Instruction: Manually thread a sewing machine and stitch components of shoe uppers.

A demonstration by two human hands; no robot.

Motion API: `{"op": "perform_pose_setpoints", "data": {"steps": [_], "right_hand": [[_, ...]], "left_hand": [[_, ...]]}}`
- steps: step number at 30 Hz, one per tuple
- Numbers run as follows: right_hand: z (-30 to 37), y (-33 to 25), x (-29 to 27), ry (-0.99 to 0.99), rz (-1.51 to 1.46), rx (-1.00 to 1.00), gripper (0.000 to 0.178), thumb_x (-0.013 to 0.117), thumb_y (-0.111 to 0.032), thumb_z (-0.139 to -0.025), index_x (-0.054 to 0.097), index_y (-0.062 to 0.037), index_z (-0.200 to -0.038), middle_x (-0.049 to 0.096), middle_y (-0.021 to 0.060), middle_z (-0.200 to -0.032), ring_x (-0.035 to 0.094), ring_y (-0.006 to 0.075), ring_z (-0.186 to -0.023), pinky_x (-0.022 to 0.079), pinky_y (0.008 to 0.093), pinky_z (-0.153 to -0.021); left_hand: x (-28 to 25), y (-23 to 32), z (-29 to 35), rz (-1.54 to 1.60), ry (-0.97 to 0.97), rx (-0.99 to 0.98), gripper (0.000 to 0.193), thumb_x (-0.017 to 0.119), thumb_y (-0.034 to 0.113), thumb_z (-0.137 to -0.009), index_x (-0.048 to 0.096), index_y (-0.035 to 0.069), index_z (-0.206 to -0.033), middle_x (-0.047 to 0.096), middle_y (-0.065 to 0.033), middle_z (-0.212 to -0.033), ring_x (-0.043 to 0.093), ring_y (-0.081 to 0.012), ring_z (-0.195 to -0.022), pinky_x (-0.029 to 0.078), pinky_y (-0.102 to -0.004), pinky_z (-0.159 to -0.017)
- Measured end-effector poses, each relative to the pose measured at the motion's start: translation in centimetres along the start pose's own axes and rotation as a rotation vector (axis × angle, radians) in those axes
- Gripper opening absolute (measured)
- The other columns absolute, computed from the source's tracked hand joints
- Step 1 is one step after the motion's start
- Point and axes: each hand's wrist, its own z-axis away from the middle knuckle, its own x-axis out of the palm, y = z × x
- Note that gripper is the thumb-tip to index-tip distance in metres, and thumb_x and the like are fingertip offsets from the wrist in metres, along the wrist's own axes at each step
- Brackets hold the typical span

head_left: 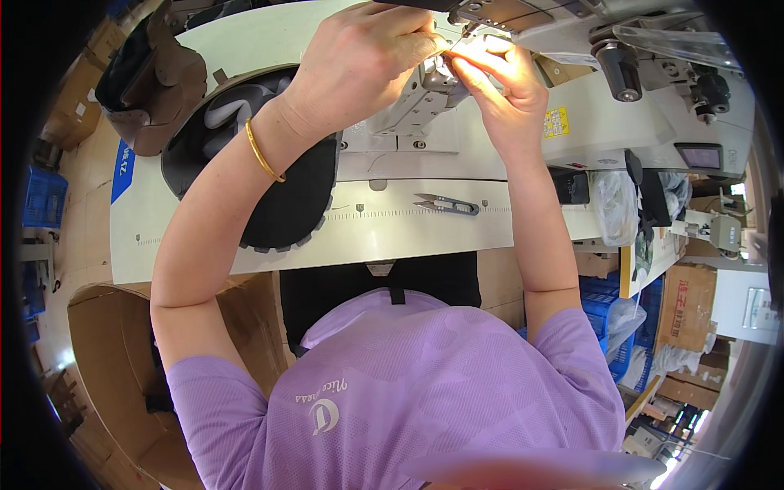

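My left hand [359,69] and my right hand [508,86] are raised close together at the needle area of a sewing machine [645,122]. The fingertips of both pinch closed, nearly meeting under a bright light beside the metal needle bar [469,31]. Whatever lies between them is too small to make out. Just below the fingers stands the machine's metal post [420,102]. By my left forearm lies a black rounded piece with a notched edge [290,208]. A pair of thread snips [447,204] rests on the white table between my forearms.
A brown and black shaped piece [155,94] sits at the table's far left. The white table [392,241] has a printed ruler along its near edge. An open cardboard box [106,359] stands below left. Blue crates [600,306] and plastic bags [614,208] are at the right.
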Motion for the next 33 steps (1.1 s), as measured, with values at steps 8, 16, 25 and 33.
{"op": "perform_pose_setpoints", "data": {"steps": [8,16,25,33], "right_hand": [[0.12,0.35,-0.10,-0.073,0.060,-0.012,0.022,0.069,0.003,-0.088,0.075,-0.0037,-0.108,0.059,0.0068,-0.111,0.061,0.0143,-0.103,0.058,0.0255,-0.085],[-0.16,0.52,-0.47,-0.085,0.051,-0.040,0.021,0.068,0.003,-0.089,0.074,-0.0028,-0.108,0.059,0.0076,-0.113,0.061,0.0157,-0.104,0.059,0.0278,-0.088],[0.03,0.10,0.10,0.012,-0.013,-0.025,0.017,0.075,-0.009,-0.084,0.078,-0.0130,-0.100,0.069,-0.0004,-0.100,0.057,0.0141,-0.099,0.047,0.0285,-0.085],[0.02,0.27,0.09,0.009,-0.010,-0.010,0.017,0.075,-0.010,-0.084,0.078,-0.0136,-0.100,0.069,-0.0005,-0.100,0.057,0.0139,-0.098,0.047,0.0283,-0.085]], "left_hand": [[-0.16,-0.03,0.05,0.010,-0.025,-0.020,0.012,0.067,0.004,-0.066,0.062,0.003,-0.078,0.055,-0.0094,-0.079,0.060,-0.0285,-0.072,0.050,-0.0391,-0.062],[-0.05,-0.21,-0.18,-0.007,-0.024,-0.008,0.011,0.067,0.003,-0.066,0.060,0.003,-0.075,0.055,-0.0094,-0.078,0.060,-0.0280,-0.071,0.049,-0.0381,-0.061],[-0.22,0.00,0.11,0.001,0.001,-0.004,0.014,0.069,0.004,-0.066,0.064,0.002,-0.078,0.058,-0.0094,-0.082,0.062,-0.0277,-0.074,0.051,-0.0379,-0.064],[-0.02,-0.12,0.10,-0.010,0.004,-0.002,0.015,0.069,0.003,-0.065,0.064,0.002,-0.079,0.058,-0.0094,-0.082,0.062,-0.0277,-0.075,0.051,-0.0383,-0.064]]}}
